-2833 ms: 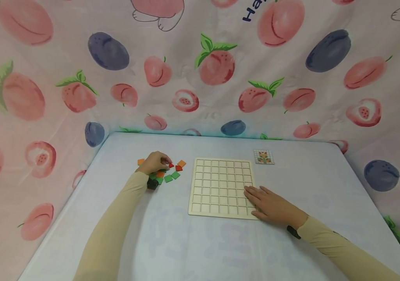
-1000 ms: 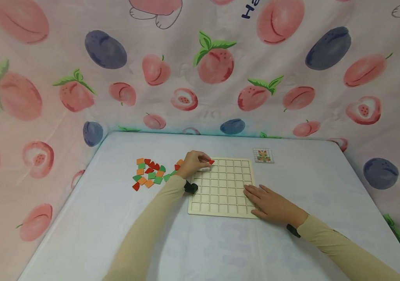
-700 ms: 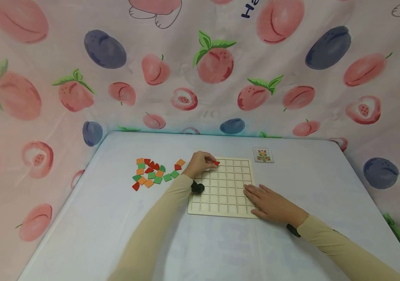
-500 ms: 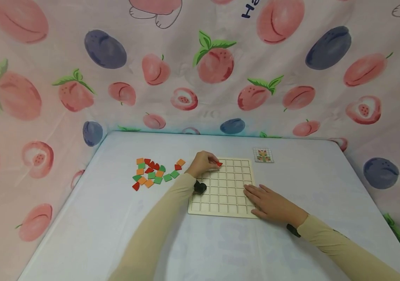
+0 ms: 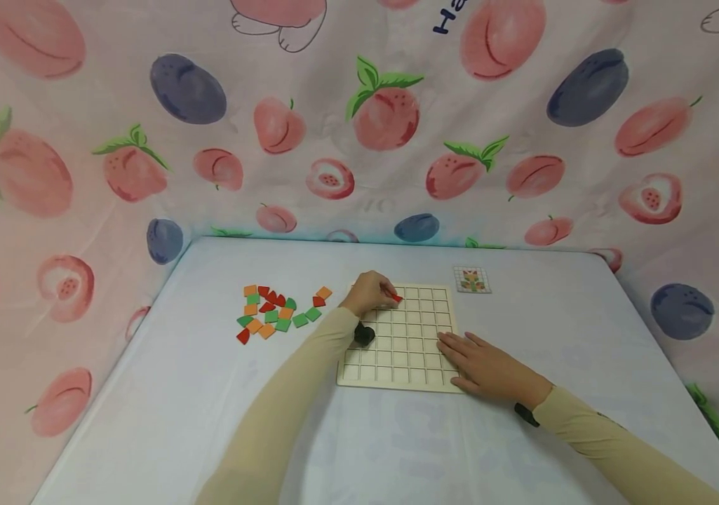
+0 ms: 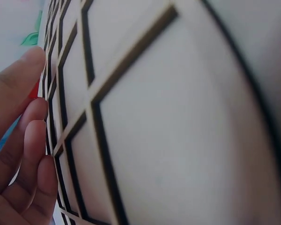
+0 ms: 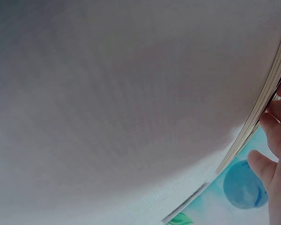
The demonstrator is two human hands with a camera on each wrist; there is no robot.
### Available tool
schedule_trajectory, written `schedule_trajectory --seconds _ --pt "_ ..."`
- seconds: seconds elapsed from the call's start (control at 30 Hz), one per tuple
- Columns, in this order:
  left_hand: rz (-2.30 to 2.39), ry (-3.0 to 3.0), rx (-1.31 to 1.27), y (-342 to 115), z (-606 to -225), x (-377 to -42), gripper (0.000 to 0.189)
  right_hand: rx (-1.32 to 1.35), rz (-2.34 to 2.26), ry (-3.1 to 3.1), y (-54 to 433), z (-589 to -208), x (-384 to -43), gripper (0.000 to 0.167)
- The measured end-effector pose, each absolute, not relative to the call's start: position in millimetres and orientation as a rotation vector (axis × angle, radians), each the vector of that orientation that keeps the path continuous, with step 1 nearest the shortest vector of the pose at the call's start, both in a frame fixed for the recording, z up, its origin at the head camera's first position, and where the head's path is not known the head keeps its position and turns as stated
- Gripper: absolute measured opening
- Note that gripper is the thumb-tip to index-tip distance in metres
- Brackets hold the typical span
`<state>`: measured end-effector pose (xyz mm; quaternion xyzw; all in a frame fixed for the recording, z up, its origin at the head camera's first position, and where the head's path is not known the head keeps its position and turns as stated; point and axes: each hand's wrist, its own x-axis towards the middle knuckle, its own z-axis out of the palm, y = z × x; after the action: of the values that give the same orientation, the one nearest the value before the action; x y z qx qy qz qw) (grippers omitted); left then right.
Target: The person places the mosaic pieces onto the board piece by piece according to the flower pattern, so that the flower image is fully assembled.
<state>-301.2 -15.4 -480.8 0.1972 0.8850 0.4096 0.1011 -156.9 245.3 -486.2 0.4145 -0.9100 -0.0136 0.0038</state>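
Observation:
A pale wooden grid board lies in the middle of the table. My left hand is over its far left part and pinches a small red tile between thumb and fingers, right at the grid cells. In the left wrist view only a sliver of the red tile shows between thumb and fingertips, close to the grid. My right hand rests flat with straight fingers on the board's right edge. In the right wrist view its fingers lie at the board's side.
Several loose tiles, such as a green tile, an orange tile and a red tile, lie left of the board. A small picture card with a gridded design lies behind the board's right corner. A peach-print cloth hangs behind the table.
My left hand has come from the loose tiles onto the board with a red tile, then slid slightly right and nearer over the grid. My right hand has stayed in place.

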Motion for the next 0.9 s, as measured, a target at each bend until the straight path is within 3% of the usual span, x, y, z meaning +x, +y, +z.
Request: schedule_trajectory --seconds 0.9 --pt "1.149 2.559 0.57 -17.3 -479.0 -305.2 0.012 1.281 -0.044 -2.937 243.9 -481.8 -156.0 0.064"
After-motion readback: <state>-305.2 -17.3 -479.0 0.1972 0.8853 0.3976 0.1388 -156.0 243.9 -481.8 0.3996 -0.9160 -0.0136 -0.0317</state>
